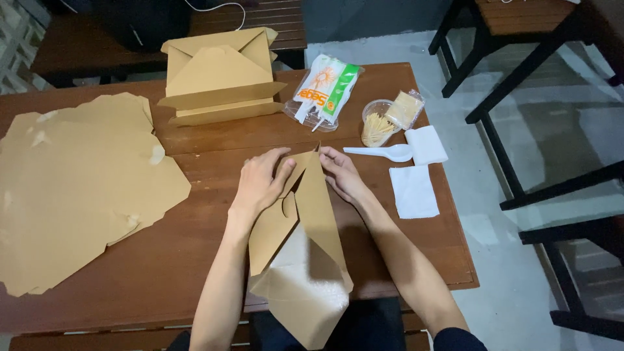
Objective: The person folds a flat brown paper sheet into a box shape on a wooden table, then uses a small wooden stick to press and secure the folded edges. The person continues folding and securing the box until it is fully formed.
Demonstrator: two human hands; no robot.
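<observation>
A brown paper box blank, partly folded, lies on the wooden table in front of me, its near end hanging past the table's front edge. My left hand presses on its left flap near the top. My right hand grips the right flap at the upper edge. Both flaps meet in a peak between my hands.
A pile of flat brown blanks covers the table's left. Folded boxes are stacked at the back. On the right lie a packet of plastic cutlery, a cup of toothpicks, a white spoon and white napkins. Dark chairs stand to the right.
</observation>
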